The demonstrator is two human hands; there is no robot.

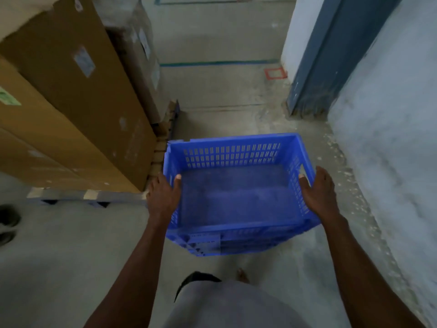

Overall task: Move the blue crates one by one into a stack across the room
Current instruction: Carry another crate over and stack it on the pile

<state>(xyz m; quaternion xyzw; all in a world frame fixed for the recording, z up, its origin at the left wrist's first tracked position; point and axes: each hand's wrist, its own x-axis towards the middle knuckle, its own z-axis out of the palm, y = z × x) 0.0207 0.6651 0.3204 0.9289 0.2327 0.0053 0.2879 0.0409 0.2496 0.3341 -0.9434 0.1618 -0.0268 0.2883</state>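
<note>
A blue plastic crate [236, 147] with slotted walls hangs in front of me above the concrete floor, its inside bare. My left hand [163, 197] grips its left wall, thumb hooked over the rim into the crate, fingers down the outside. On the opposite side my right hand [319, 192] holds the right wall the same way, thumb inside by a handle slot. No other crate or stack is in view.
Tall cardboard boxes [78, 110] on a wooden pallet [163, 143] fill the left side. A pale wall [390, 138] and a blue door frame [316, 67] close the right. A concrete aisle [220, 86] with taped floor lines runs ahead. Someone's shoes [7, 223] show at far left.
</note>
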